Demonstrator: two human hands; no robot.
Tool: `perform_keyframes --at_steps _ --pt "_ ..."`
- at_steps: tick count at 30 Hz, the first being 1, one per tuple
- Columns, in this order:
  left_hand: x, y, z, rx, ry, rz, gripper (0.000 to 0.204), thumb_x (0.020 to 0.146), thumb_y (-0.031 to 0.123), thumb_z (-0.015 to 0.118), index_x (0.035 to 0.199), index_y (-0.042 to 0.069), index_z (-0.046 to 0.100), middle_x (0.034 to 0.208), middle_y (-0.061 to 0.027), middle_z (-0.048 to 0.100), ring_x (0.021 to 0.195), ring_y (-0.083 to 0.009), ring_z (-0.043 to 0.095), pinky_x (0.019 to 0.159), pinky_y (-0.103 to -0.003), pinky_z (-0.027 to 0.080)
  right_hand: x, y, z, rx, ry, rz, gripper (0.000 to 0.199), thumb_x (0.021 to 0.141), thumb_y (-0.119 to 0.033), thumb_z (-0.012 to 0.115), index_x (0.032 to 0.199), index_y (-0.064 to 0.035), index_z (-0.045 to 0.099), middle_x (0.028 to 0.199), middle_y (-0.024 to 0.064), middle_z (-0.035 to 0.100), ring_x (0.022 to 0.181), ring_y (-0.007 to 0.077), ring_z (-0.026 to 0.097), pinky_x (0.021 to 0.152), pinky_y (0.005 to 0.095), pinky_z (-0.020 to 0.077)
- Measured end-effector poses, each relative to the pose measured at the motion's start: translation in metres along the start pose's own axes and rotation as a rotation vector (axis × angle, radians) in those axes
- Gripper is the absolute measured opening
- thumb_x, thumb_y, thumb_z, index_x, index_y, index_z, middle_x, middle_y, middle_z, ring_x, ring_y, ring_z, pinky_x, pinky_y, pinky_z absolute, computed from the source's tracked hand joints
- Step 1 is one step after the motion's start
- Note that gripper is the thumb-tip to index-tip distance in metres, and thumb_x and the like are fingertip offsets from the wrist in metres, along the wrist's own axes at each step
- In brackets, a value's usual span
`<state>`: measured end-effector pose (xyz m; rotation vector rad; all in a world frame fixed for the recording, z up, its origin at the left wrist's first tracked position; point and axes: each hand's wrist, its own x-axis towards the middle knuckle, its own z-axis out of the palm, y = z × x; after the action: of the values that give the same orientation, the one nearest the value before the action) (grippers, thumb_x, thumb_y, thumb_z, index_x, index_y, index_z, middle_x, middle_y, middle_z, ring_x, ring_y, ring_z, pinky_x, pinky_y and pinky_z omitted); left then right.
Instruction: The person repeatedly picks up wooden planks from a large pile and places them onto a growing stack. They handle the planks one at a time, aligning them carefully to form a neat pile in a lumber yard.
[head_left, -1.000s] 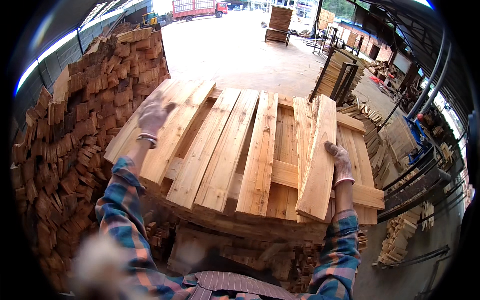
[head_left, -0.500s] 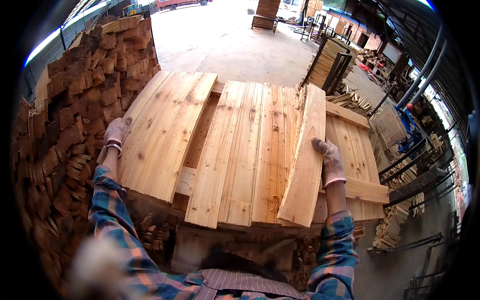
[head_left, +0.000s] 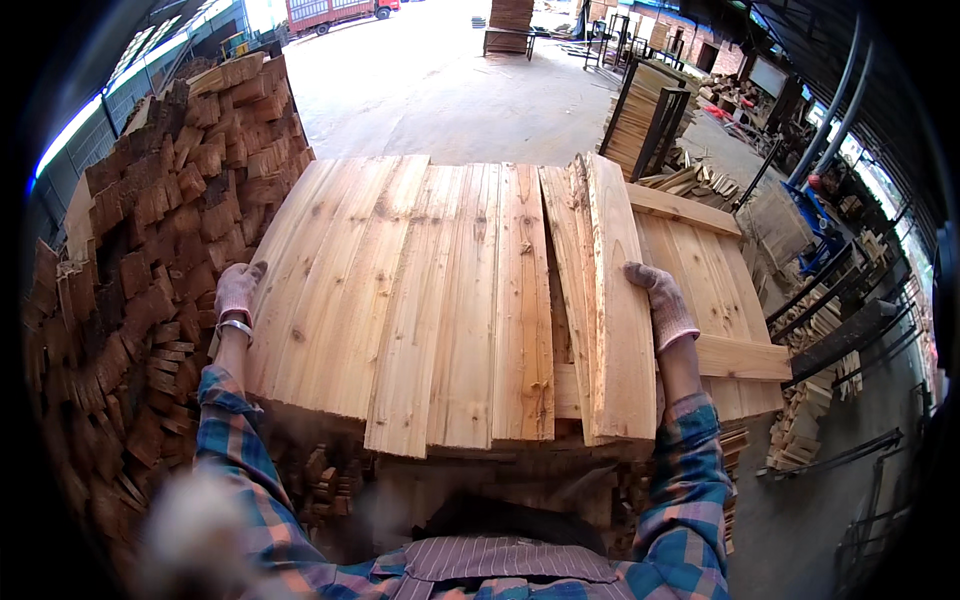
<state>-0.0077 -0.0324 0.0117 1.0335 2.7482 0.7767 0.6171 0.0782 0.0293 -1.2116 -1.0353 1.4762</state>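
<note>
A row of pale wooden boards [head_left: 440,300] lies side by side in front of me. My left hand [head_left: 240,290], in a glove, grips the outer edge of the leftmost board [head_left: 310,290], thumb on top. At the other end my gloved right hand [head_left: 662,303] is closed on the right edge of a narrow board [head_left: 622,310], which looks raised above its neighbour. The undersides of both grips are hidden. A narrow dark gap runs left of the right-hand boards. Beneath and to the right shows a board panel [head_left: 700,280] with crosspieces [head_left: 745,357].
A tall stack of rough brown wood pieces [head_left: 200,220] rises close on my left. To the right stand a black metal rack with stacked slats [head_left: 645,115], metal bars [head_left: 830,455] and loose offcuts [head_left: 800,430]. A truck [head_left: 335,12] is parked far off.
The wide gap between the left and middle boards has closed. A narrower gap has opened nearer the right-hand boards. My left hand has moved slightly right and down.
</note>
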Motion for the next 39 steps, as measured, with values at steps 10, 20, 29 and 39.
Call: perform_keyframes --at_steps 10,20,29,39 --pt "0.015 -0.01 0.012 -0.006 0.043 0.011 0.045 0.083 0.049 0.066 0.099 0.007 0.07 0.092 -0.0144 0.068 0.087 -0.0295 0.064 0.08 -0.04 0.047 -0.005 -0.002 0.033 -0.196 -0.053 -0.041 0.029 0.081 -0.018 0.068 0.102 0.0021 0.069 0.092 0.0099 0.069 0.084 0.0192 0.064 0.077 0.0328 0.0522" --pt "0.021 -0.02 0.011 -0.054 0.063 0.032 0.041 0.081 0.045 0.069 0.092 0.005 0.071 0.082 -0.0128 0.067 0.078 -0.0264 0.063 0.075 -0.039 0.048 -0.009 -0.006 0.005 0.049 -0.01 -0.006 0.026 0.081 -0.014 0.066 0.102 0.0003 0.068 0.093 0.0103 0.069 0.079 0.0227 0.066 0.074 0.035 0.055" --pt "0.011 -0.013 0.011 -0.106 0.106 0.043 0.039 0.082 0.042 0.071 0.085 0.003 0.069 0.073 -0.0084 0.064 0.068 -0.0197 0.058 0.068 -0.037 0.046 -0.001 0.003 -0.013 0.067 -0.024 -0.085 0.025 0.081 -0.018 0.068 0.099 0.0 0.069 0.09 0.0084 0.069 0.077 0.019 0.065 0.073 0.0323 0.0547" --pt "0.053 -0.038 0.033 -0.16 0.043 0.061 0.037 0.082 0.038 0.073 0.086 0.002 0.068 0.071 -0.004 0.062 0.065 -0.0152 0.053 0.064 -0.033 0.044 0.005 -0.019 -0.018 -0.618 -0.044 -0.032 0.038 0.081 -0.034 0.07 0.097 -0.0003 0.07 0.087 0.0121 0.069 0.081 0.0181 0.065 0.074 0.0321 0.0512"
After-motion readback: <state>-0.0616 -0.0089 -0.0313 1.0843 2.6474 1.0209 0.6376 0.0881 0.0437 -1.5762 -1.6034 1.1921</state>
